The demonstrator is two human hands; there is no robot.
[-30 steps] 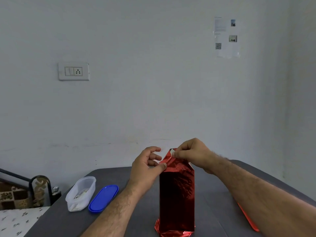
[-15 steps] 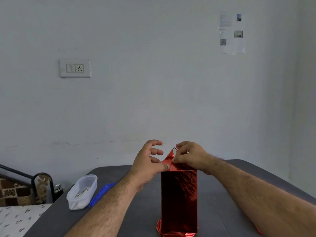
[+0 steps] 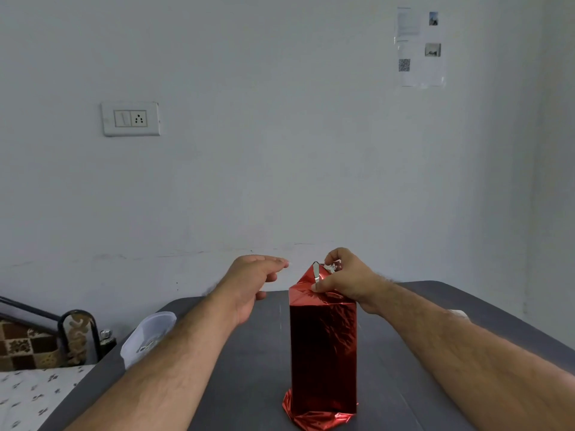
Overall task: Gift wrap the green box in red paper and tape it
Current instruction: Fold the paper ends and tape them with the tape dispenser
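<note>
Your right hand (image 3: 345, 279) pinches the red paper (image 3: 323, 337) folds atop the upright box; left hand (image 3: 252, 281) hovers beside, fingers relaxed, empty.

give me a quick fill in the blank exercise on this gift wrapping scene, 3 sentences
1. The tall box wrapped in shiny red foil paper stands ____ on the dark grey table.
2. The ____ hand pinches the folded paper flap at the box's top.
3. The left hand hovers beside the box, fingers straight, holding ____.

Missing words: upright; right; nothing
</note>
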